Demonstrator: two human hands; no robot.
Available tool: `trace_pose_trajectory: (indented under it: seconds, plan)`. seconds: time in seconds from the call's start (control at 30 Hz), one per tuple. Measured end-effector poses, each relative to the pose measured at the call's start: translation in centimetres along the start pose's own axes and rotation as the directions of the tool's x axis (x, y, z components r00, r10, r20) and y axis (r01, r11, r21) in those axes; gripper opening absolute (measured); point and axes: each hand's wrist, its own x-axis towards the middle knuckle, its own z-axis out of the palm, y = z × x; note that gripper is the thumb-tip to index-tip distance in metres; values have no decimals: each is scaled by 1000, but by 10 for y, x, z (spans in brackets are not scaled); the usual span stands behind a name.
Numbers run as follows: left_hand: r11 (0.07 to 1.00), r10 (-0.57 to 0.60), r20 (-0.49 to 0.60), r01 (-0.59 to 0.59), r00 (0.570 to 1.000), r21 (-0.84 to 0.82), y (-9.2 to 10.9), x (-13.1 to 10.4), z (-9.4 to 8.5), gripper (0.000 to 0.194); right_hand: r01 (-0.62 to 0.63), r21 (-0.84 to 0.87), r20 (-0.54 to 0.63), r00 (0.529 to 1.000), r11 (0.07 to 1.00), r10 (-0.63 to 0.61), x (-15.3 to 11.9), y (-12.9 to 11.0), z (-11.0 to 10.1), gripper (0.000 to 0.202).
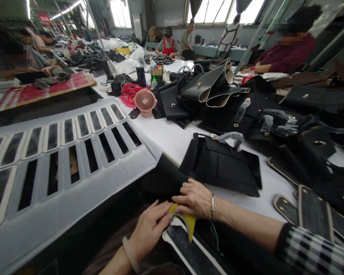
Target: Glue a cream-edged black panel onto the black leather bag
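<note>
A curved yellow piece with a pale edge (pixel 190 225) is between my two hands, bent over the end of a long black panel with white borders (pixel 186 244). My left hand (pixel 150 227), with a pale bangle at its wrist, is closed on the yellow piece's left end, thumb below and fingers above. From the right, my right hand (pixel 196 198) presses its fingers onto the top of the same piece; a metal bracelet circles that wrist. The panel's lower end runs out of view. Just beyond my right hand, a black bag (pixel 222 162) lies on the white table (pixel 166 139).
On the left, a pale sheet (pixel 111 179) carries rows of black strips with white borders and dark slots. Black bag pieces (pixel 206 88) are heaped to the right. A pink fan (pixel 145 101) stands farther back. Several people sit or stand around the tables.
</note>
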Motion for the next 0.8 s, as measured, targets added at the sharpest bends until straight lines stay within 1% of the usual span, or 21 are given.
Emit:
trace_pose_trajectory:
  seconds: [0.1, 0.2, 0.27, 0.33, 0.43, 0.5, 0.57, 0.63, 0.67, 0.7, 0.77, 0.8]
  plan:
    - [996, 65, 22, -66, 998, 56, 0, 1, -1, 34, -18, 25, -16, 1000, 1000, 18, -4, -1, 2, 47]
    - [986, 116, 56, -122, 992, 116, 3, 1, -3, 34, -56, 50, -6, 998, 997, 56, -11, -5, 6, 46]
    - [985, 121, 78, -129, 990, 116, 5, 1, -3, 33, -101, 59, 6, 995, 993, 100, -15, -9, 8, 45]
    - [991, 104, 110, -113, 988, 78, 7, 2, -5, 33, -147, 60, 14, 989, 987, 146, -20, -15, 11, 45]
    - [999, 43, 172, -39, 984, -27, 7, 5, -8, 34, -225, 57, 13, 974, 973, 225, -25, -27, 14, 44]
    - [985, -26, 207, 60, 978, -161, 5, 7, -9, 39, -290, 57, 7, 957, 955, 290, -28, -36, 15, 44]
    - [913, -102, 241, 187, 965, -364, 1, 9, -7, 45, -348, 72, 17, 938, 935, 347, -33, -45, 15, 43]
    - [807, -146, 266, 270, 953, -526, -6, 11, -2, 45, -401, 145, 48, 916, 905, 398, -40, -51, 13, 43]
    - [771, -152, 273, 287, 950, -569, -9, 12, 1, 44, -440, 240, 71, 897, 865, 436, -44, -52, 13, 43]
    - [754, -150, 278, 291, 949, -589, -13, 13, 4, 43, -486, 359, 100, 869, 797, 484, -49, -53, 12, 45]
    - [757, -139, 287, 288, 948, -586, -19, 15, 8, 43, -555, 570, 164, 800, 606, 577, -59, -53, 13, 56]
    - [759, -135, 294, 290, 946, -582, -20, 16, 9, 43, -566, 656, 192, 766, 500, 614, -63, -52, 14, 62]
